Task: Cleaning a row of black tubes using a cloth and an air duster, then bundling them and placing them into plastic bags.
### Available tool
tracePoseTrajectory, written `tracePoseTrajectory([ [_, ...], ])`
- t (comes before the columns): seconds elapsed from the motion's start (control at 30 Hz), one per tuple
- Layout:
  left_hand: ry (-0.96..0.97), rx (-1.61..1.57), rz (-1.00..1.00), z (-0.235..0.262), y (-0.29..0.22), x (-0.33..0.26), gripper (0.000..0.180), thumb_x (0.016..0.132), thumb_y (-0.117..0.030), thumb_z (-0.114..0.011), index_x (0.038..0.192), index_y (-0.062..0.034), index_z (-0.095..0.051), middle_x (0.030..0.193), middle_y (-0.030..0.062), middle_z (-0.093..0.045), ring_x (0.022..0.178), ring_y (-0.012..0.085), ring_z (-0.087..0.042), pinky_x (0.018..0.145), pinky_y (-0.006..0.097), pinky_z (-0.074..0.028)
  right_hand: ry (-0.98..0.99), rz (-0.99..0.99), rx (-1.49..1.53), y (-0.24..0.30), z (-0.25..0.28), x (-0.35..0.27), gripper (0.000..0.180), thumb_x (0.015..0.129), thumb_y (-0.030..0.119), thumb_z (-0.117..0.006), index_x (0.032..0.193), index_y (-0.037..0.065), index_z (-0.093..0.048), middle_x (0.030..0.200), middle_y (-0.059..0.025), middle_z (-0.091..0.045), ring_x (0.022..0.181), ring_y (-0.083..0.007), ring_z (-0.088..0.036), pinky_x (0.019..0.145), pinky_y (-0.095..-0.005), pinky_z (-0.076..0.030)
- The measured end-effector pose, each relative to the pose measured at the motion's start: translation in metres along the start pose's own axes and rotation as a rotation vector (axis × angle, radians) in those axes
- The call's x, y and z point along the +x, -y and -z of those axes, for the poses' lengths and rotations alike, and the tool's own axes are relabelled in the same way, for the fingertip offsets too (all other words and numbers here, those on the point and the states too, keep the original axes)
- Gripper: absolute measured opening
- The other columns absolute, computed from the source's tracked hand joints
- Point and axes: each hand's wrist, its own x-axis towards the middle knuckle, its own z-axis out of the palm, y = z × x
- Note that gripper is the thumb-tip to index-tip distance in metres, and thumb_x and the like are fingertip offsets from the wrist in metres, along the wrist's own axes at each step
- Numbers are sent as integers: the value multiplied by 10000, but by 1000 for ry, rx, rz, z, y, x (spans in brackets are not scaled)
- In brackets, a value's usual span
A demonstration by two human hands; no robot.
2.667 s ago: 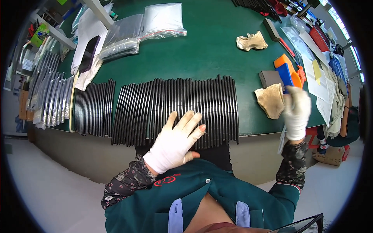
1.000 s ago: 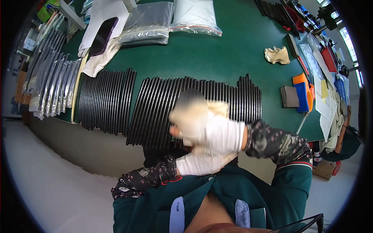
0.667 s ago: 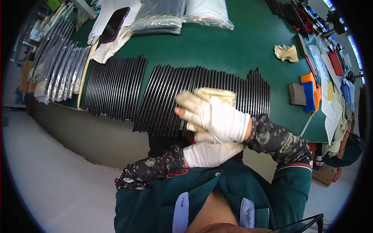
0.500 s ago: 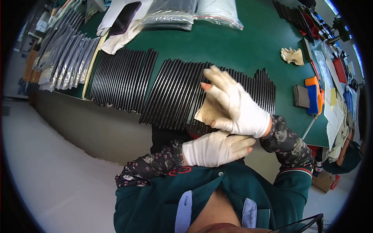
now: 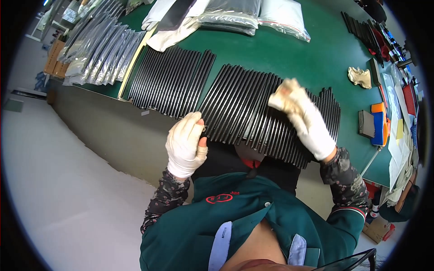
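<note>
Slim black rods lie side by side in rows on the green table [image 5: 253, 49]. One row is a left group [image 5: 167, 81], and a wider middle group [image 5: 239, 104] reaches past the table's near edge. My right hand [image 5: 309, 126], in a white glove with bare fingertips, presses a cream cloth [image 5: 284, 100] onto the right part of the wider group. Its fingers are bent round the cloth and partly blurred. At the near ends of the rods, by the gap between the groups, is my gloved left hand [image 5: 184, 147]. Its fingers are stretched out, with the thumb apart.
Bagged dark strips [image 5: 106, 54] are stacked at the far left. Beyond the rods are a phone [image 5: 176, 13] on white gloves and clear plastic bags [image 5: 233, 16]. To the right lie a crumpled cloth [image 5: 359, 77], a grey block [image 5: 366, 124] and an orange-blue tool [image 5: 379, 126].
My hands were close together before my chest and have moved apart. The left went left to the rod ends; the right moved outward over the rods with the cloth. The view has shifted.
</note>
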Motion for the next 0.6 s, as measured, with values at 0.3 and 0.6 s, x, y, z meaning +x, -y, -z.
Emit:
tracePoseTrajectory([
  [0.3,-87,-234,51,-12,-7,-11,342,907,-216,-471,1152,20,-505,1126,197,-561,974,386,-573,887,457,-458,120,671,-317,32,-37,59,609,709,334,-663,1201,10,-508,1255,-192,-480,1205,-353,-434,1005,-466,-337],
  [0.6,-311,-874,389,-18,-10,-28,550,957,-448,-381,1316,-32,-413,1326,230,-414,1159,332,-505,981,431,-408,186,486,-272,31,-57,91,469,802,350,-587,1168,59,-545,1215,-194,-493,1152,-335,-480,954,-411,-387],
])
